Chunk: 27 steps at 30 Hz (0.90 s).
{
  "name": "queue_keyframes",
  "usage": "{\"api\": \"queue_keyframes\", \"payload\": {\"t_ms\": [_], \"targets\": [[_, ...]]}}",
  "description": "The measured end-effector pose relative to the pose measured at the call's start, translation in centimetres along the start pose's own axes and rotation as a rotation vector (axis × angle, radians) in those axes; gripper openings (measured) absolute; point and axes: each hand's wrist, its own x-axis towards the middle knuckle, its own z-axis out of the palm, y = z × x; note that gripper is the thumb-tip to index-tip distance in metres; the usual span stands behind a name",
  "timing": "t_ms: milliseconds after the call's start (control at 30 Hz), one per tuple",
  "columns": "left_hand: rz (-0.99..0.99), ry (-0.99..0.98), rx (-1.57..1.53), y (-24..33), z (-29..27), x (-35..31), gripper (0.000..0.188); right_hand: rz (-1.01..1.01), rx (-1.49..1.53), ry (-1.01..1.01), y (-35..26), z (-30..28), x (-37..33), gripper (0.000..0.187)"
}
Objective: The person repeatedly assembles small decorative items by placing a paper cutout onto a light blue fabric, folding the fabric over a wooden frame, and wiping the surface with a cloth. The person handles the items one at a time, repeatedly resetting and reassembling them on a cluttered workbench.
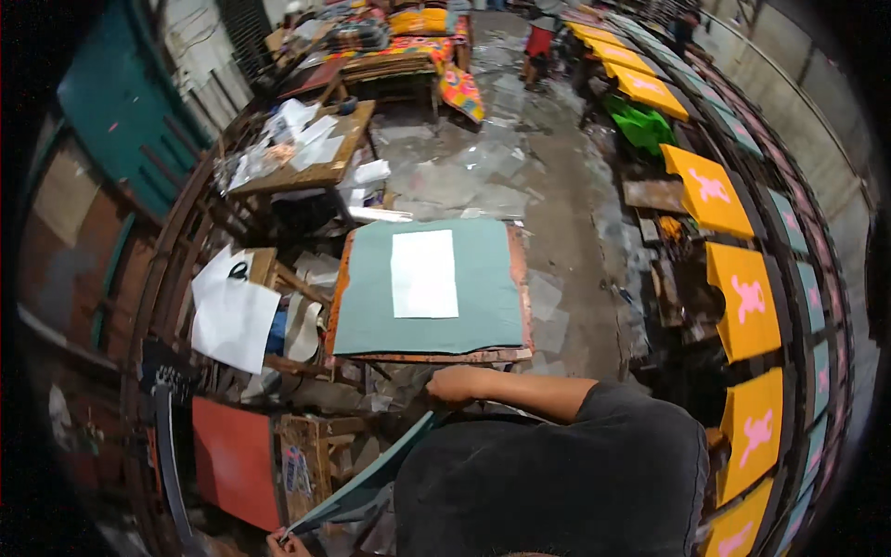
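A teal cloth piece [371, 478] hangs slantwise at the lower left, beside my dark sleeve. Its low corner is pinched by my left hand [289, 544] near the bottom edge. My right hand [452, 384] is closed around its upper end, fingers partly hidden, just off the near edge of a low table. On that table lies a flat teal stack of cloth [362, 297], with a white paper sheet [424, 274] on top. My torso covers part of the held cloth.
Yellow cloth panels [750, 302] with pink prints line the right side on a long rack. A red board [235, 459] stands at lower left. Scissors [239, 270] rest on white paper [232, 316]. Beyond is a wooden table [348, 139] with papers; a person [540, 42] stands far back.
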Motion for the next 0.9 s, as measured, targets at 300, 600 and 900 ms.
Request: {"api": "queue_keyframes", "payload": {"t_ms": [300, 600, 900], "targets": [[0.27, 0.014, 0.414, 3.3, 1.7, 1.9, 0.011, -0.017, 0.037, 0.164, 1.0, -2.7, -0.8, 0.025], [0.134, 0.192, 0.462, -5.4, 0.0, 2.3, 0.026, 0.003, 0.035, 0.239, 0.4, -2.9, 2.1, 0.018], [0.409, 0.175, 0.855, -2.3, -1.4, -1.3, 0.024, -0.214, 0.077, 0.426, 0.7, -5.6, 6.8, 0.014]]}}
